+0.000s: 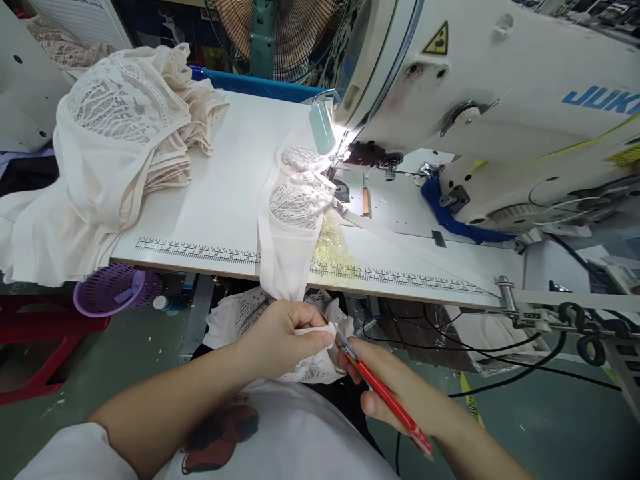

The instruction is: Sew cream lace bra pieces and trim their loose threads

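"What's the person wearing?"
"From my remote seat I see a white, short-sleeved cloth shirt [300, 427], its loose left sleeve [80, 457] ending near the elbow, and a rounded dark-red and black print [220, 437] on the front."
"Hands?"
"Left hand [283, 340] and right hand [400, 375], both bare."

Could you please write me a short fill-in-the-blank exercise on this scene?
1. The left hand pinches white fabric, while the right hand holds a tool whose handle is coloured ____.
2. The basket below the table is coloured ____.
3. On the sewing machine, the warning triangle is black and ____.
4. Behind the table, the round wire grille belongs to an electric ____.

Missing words: red; purple; yellow; fan.
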The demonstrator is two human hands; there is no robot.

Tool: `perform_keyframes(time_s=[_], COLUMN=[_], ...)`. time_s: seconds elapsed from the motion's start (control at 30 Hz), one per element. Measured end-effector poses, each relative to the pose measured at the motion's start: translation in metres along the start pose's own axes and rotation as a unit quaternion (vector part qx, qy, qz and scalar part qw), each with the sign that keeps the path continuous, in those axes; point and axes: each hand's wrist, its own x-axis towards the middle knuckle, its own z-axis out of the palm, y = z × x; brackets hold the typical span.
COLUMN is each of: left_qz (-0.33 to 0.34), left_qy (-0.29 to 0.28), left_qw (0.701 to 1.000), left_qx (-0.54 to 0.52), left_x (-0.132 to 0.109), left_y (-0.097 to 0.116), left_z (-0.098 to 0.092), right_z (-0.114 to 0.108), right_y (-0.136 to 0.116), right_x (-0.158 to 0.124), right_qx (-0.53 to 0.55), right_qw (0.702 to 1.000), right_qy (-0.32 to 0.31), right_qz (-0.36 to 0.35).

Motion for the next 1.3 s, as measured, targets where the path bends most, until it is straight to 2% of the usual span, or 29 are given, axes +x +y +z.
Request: perform_keyframes(time_s=[0.27, 0.5, 0.6, 0.73, 0.8, 0.87, 0.97, 1.13, 1.23, 1.3], left_qz=[-0.066, -0.066, -0.060, -0.038, -0.012, 0.014, 0.027, 0.025, 0.057, 0.097], left_qy=[0.007, -0.003, -0.007, -0.002, 0.001, 0.005, -0.002, -0.004, 0.007, 0.038], left_qw=[0.998, 0.997, 0.998, 0.999, 0.999, 0.998, 0.997, 0.996, 0.998, 0.994], left_qx=[-0.005, -0.032, -0.026, -0.023, -0.039, -0.063, -0.076, -0.083, -0.021, 0.033], left_x=[0.001, 0.001, 0.000, -0.004, -0.006, -0.010, -0.016, -0.028, -0.042, -0.061], left_y=[0.003, -0.004, -0.004, -0.006, -0.008, -0.012, -0.015, -0.019, -0.020, -0.021], left_z=[-0.003, -0.005, -0.007, -0.008, -0.008, -0.009, -0.010, -0.017, -0.032, -0.052], right_z=[0.006, 0.011, 0.015, 0.018, 0.021, 0.026, 0.038, 0.052, 0.051, 0.045], right_y=[0.005, 0.003, 0.007, 0.007, 0.001, -0.004, -0.007, -0.011, -0.022, -0.032], right_x=[-0.005, -0.002, -0.002, -0.003, -0.003, -0.001, 0.005, 0.015, 0.014, 0.007], right_qx=[-0.083, -0.059, -0.037, -0.033, -0.008, 0.018, -0.002, -0.092, -0.095, -0.065], right_qw=[0.995, 0.993, 0.992, 0.980, 0.973, 0.971, 0.973, 0.981, 0.988, 0.992], right_qy=[-0.002, 0.022, 0.064, 0.175, 0.222, 0.237, 0.225, 0.171, 0.117, 0.096], right_qz=[0.059, 0.100, 0.107, 0.089, 0.056, 0.004, -0.044, -0.015, -0.037, -0.056])
